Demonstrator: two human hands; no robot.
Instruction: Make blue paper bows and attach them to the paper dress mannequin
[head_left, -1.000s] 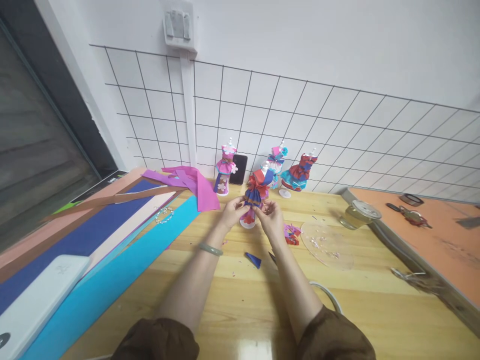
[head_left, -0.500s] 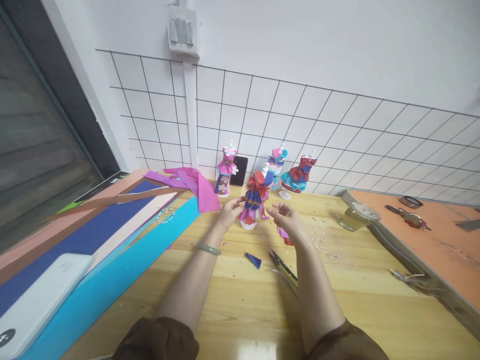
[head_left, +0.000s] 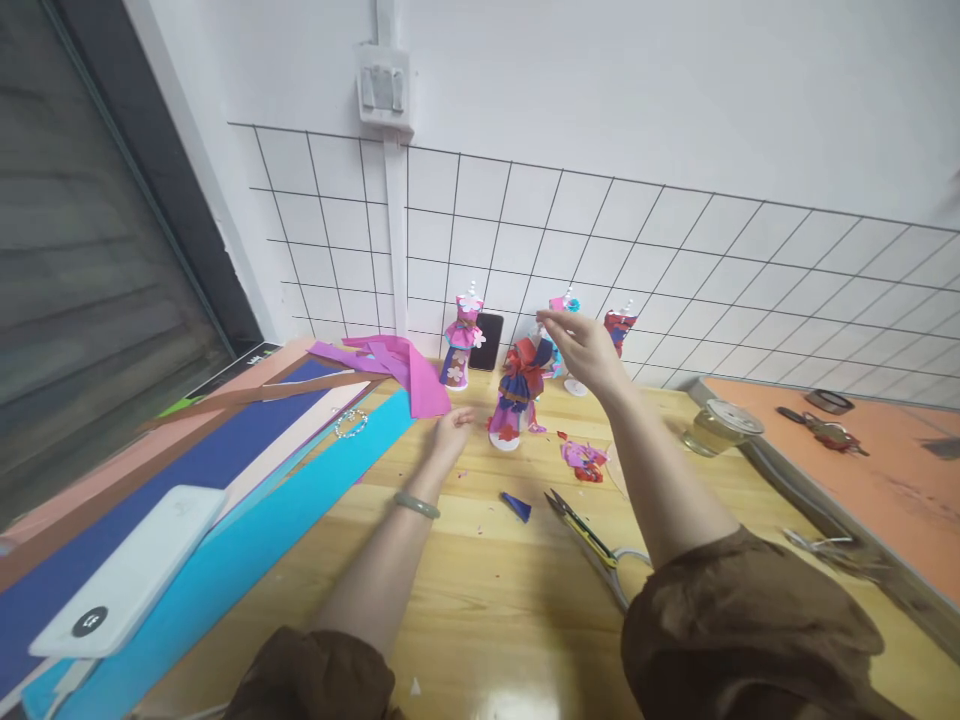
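Note:
In the middle of the wooden table stands a small dress form (head_left: pixel 517 385) in a red, blue and pink paper dress on a white base. My right hand (head_left: pixel 585 345) pinches with thumb and fingers at the white knob on its top. Left of the dress, my left hand (head_left: pixel 450 432) hovers with loosely bent fingers, apart from it and holding nothing. Nearer me lie a folded blue paper piece (head_left: pixel 516 506) and scissors (head_left: pixel 589 535). Pink and red paper scraps (head_left: pixel 585 460) are to the right.
Behind stand a pink dress form (head_left: pixel 461 345), a red one (head_left: pixel 619 328) partly hidden by my hand, and a phone (head_left: pixel 487 342). Coloured paper sheets (head_left: pixel 300 510), a bead string (head_left: pixel 351 424) and a white power bank (head_left: pixel 127 575) lie left. A glass jar (head_left: pixel 720 428) stands right.
My right hand has risen from beside the skirt to the top of the dress form. My left hand has drawn back to the left, away from the dress. The view has shifted slightly.

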